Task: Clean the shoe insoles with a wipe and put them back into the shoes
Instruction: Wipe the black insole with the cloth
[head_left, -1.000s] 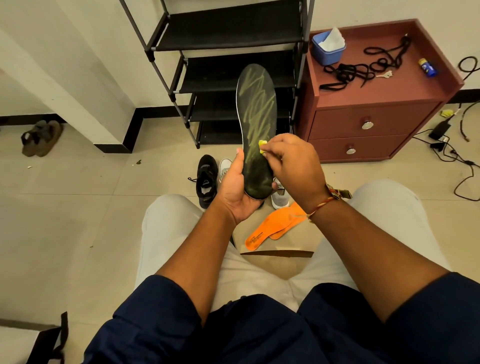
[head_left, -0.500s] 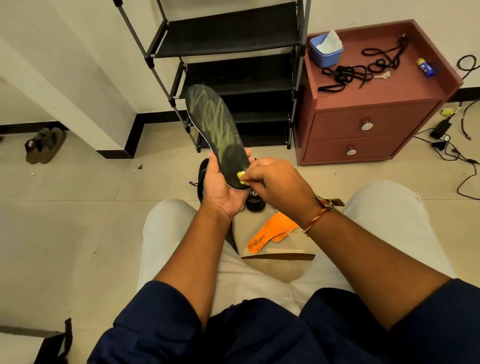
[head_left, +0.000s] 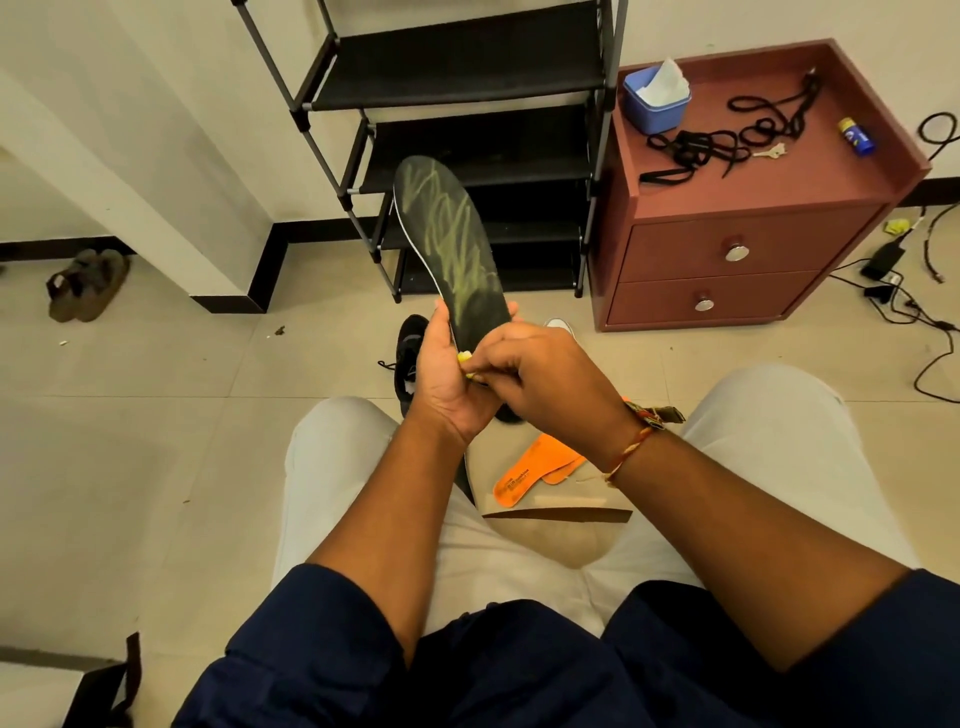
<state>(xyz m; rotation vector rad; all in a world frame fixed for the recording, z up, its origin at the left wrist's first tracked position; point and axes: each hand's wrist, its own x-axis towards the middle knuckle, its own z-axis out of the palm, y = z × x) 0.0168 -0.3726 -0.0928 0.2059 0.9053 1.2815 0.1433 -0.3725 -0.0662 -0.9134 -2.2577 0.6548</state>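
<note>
- The black insole (head_left: 457, 249) is held above the knees, its long axis running up and slightly left, toe end high in front of the shoe rack (head_left: 467, 78).
- The left hand (head_left: 447, 379) grips its heel end. The right hand (head_left: 540, 379) pinches a yellow wipe (head_left: 464, 357) there, and the hands touch.
- Open floor (head_left: 156, 415) lies to the left, and a red cabinet (head_left: 727, 249) stands to the right.

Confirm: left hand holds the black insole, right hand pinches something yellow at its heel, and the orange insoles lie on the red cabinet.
Wrong place: the head view shows the orange insoles down between the person's knees, not on the red cabinet. The rest holds.
</note>
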